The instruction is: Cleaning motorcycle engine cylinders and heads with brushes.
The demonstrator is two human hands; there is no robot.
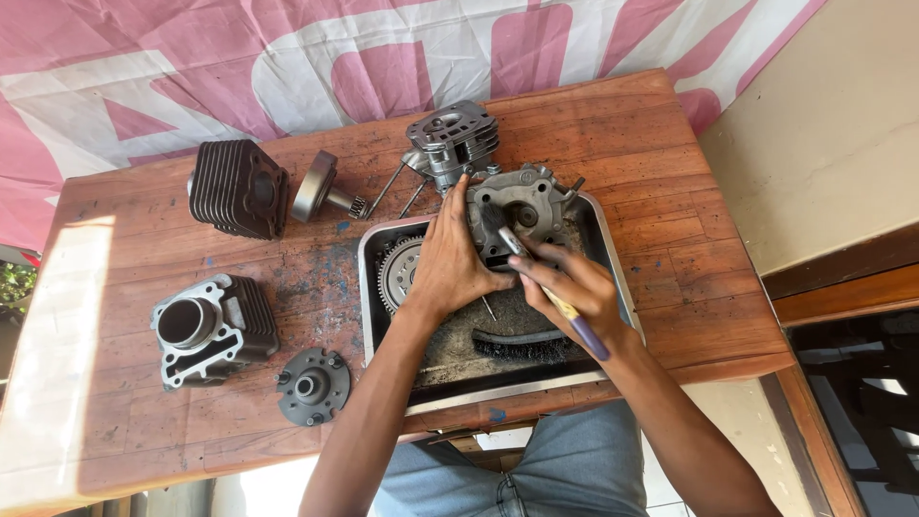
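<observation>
My left hand [448, 258] grips the left side of a grey metal engine cover [526, 206] and holds it tilted over a dirty metal tray [613, 239]. My right hand [571, 287] holds a paintbrush [536, 273] with a purple handle end; its dark bristles rest on the cover's face. A toothed gear wheel [394, 273] lies in the tray's left part, half hidden by my left hand. A black wire brush [522, 343] lies in the tray near its front edge.
On the wooden table [670, 153] lie a finned cylinder [237, 188], a second cylinder block [212, 328], a round flange [313, 386], a clutch bell with shaft [321, 188], a cylinder head [452, 140] and two long bolts [388, 190]. A pink and white banner hangs behind.
</observation>
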